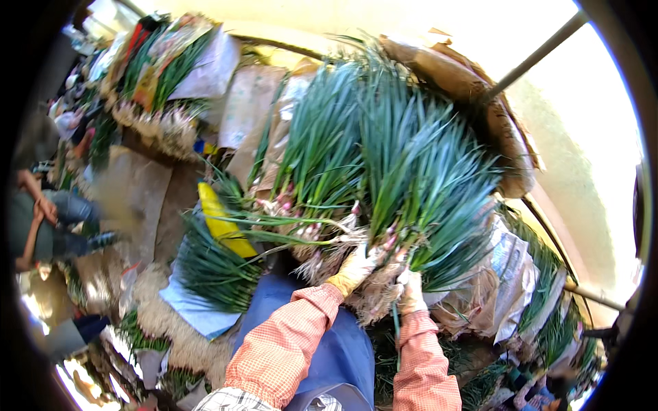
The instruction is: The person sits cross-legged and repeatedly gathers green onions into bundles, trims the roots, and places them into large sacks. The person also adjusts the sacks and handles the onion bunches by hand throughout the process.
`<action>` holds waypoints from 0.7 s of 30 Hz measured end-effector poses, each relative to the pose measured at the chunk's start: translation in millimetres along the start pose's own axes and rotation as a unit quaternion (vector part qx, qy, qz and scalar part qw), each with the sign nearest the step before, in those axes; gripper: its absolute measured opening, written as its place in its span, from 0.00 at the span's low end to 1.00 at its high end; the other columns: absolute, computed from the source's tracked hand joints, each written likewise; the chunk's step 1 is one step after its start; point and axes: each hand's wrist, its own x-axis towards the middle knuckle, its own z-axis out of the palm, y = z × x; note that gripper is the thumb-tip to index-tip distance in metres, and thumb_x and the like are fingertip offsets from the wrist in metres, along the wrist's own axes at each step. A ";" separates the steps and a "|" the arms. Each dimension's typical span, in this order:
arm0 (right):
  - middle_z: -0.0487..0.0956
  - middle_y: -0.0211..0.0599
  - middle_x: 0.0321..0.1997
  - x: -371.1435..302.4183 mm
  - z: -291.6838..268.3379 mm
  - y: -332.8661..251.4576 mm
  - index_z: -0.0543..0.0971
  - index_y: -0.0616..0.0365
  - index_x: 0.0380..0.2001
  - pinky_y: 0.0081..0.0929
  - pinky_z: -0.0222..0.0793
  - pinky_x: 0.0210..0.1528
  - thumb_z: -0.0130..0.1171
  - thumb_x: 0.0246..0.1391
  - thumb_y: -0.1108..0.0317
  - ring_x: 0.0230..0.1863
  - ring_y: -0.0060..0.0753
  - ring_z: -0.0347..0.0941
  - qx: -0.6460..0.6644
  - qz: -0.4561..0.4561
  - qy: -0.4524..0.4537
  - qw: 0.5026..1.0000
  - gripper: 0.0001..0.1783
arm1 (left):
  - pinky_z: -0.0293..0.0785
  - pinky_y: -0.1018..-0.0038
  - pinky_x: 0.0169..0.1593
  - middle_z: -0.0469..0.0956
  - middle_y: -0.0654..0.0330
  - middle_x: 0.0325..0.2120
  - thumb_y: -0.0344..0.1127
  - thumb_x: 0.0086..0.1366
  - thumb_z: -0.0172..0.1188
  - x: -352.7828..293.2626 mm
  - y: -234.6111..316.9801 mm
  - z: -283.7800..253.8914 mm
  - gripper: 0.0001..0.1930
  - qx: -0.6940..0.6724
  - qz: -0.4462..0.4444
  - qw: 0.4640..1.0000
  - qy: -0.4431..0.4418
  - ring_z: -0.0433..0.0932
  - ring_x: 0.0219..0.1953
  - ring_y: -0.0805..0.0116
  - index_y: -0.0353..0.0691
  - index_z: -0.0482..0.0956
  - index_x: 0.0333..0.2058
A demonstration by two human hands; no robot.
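A large heap of spring onions [411, 151] lies in front of me, with long green leaves pointing away and pinkish-white bulbs toward me. My left hand [353, 271], in a pale yellowish glove, is closed at the bulb end of the heap, next to the shaggy roots [373, 299]. Just right of those roots, my gloved right hand [412, 293] closes around the base of some onions; its fingers are partly hidden. A single green stalk [396, 327] hangs below it. Several loose onions lie crosswise left of my left hand.
To the left, a smaller bunch of green leaves [216, 270] rests on a light blue sheet [195, 308], beside a yellow strip [223, 222]. Crumpled plastic sacks [507, 267] lie to the right. Farther left, a person's hands [46, 207] show near more onion bundles. A pole [538, 58] slants at upper right.
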 end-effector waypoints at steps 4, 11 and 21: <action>0.79 0.34 0.30 -26.8 -50.4 -60.2 0.78 0.54 0.39 0.27 0.71 0.33 0.54 0.56 0.62 0.29 0.29 0.74 -0.403 -0.131 -0.043 0.905 0.12 | 0.71 0.68 0.49 0.78 0.45 0.42 0.48 0.66 0.52 -43.8 2.1 -40.8 0.24 0.149 0.058 0.984 0.073 0.77 0.44 0.53 0.34 0.70 0.52; 0.79 0.38 0.31 -95.1 201.4 -131.3 0.76 0.53 0.50 0.34 0.73 0.38 0.68 0.41 0.68 0.33 0.40 0.77 -0.636 -0.294 -0.176 0.692 0.28 | 0.78 0.68 0.31 0.79 0.57 0.25 0.59 0.63 0.52 -67.3 -86.4 -148.3 0.27 -0.462 -0.217 0.800 0.316 0.79 0.25 0.64 0.38 0.73 0.44; 0.75 0.55 0.42 -2.3 279.3 -23.7 0.62 0.55 0.63 0.35 0.70 0.48 0.65 0.44 0.69 0.41 0.53 0.75 -0.712 -0.212 -0.294 0.601 0.41 | 0.70 0.73 0.44 0.78 0.61 0.36 0.25 0.56 0.60 6.4 -126.8 -166.0 0.11 -0.542 -0.212 0.721 0.377 0.75 0.37 0.67 0.37 0.74 0.39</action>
